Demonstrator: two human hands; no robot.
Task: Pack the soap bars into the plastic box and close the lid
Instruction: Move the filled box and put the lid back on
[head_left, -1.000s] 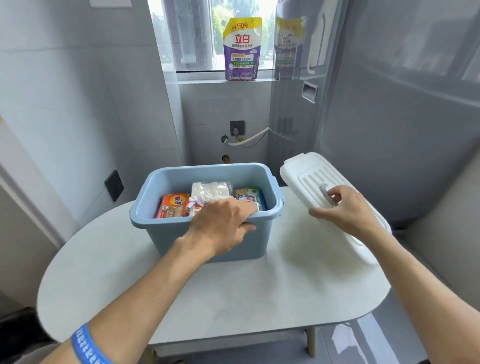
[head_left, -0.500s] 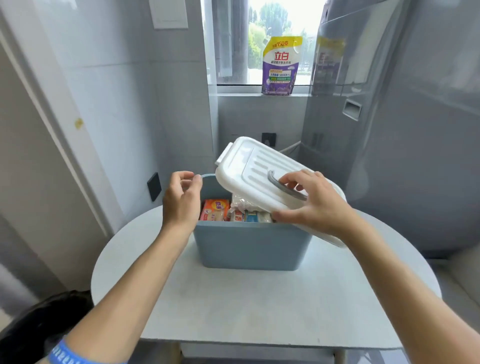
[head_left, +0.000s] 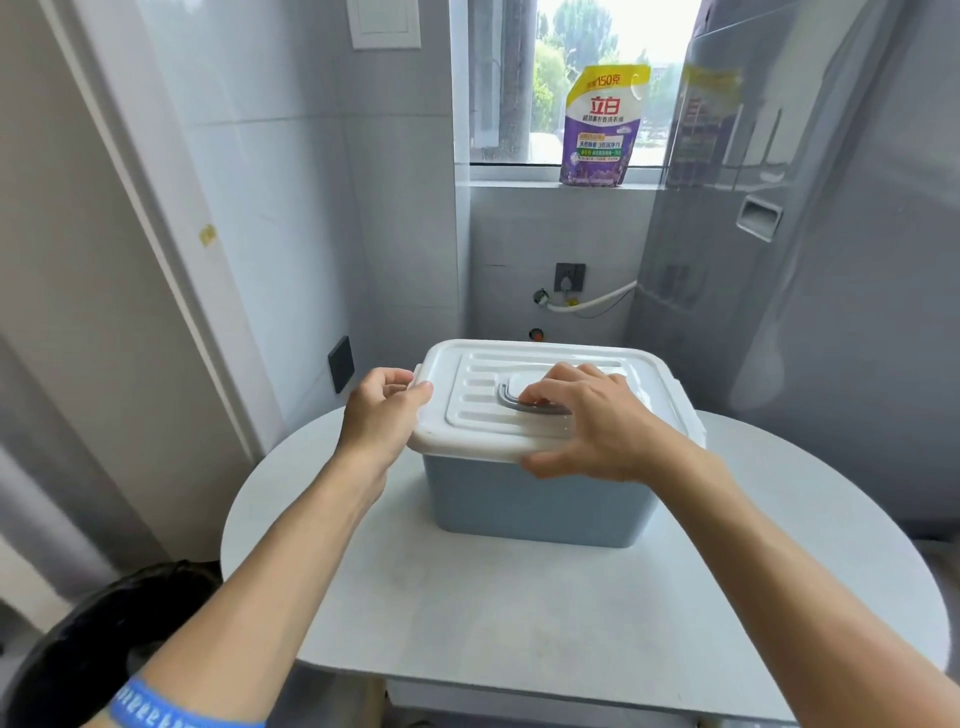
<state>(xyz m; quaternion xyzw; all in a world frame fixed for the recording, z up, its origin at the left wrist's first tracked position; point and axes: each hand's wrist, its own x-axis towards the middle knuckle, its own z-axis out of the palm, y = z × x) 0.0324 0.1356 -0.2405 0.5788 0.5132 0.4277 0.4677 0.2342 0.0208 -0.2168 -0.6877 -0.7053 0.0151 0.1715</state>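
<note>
A blue plastic box (head_left: 540, 504) stands on the round white table (head_left: 519, 613). Its white ribbed lid (head_left: 478, 395) lies flat over the whole top of the box. My right hand (head_left: 597, 421) grips the lid from above, fingers over the grey handle (head_left: 519, 408) and thumb under the lid's near edge. My left hand (head_left: 382, 410) pinches the lid's left corner. The soap bars are hidden under the lid.
A purple and yellow detergent pouch (head_left: 600, 124) stands on the window sill behind. A grey appliance (head_left: 805, 291) fills the right side, close to the table. Tiled wall rises at the left, and a dark bin (head_left: 104, 644) sits low at the left.
The lid was tilted over the open box with soap packs showing; now it lies flat on the box. My left hand moved from the box rim onto the lid's left corner.
</note>
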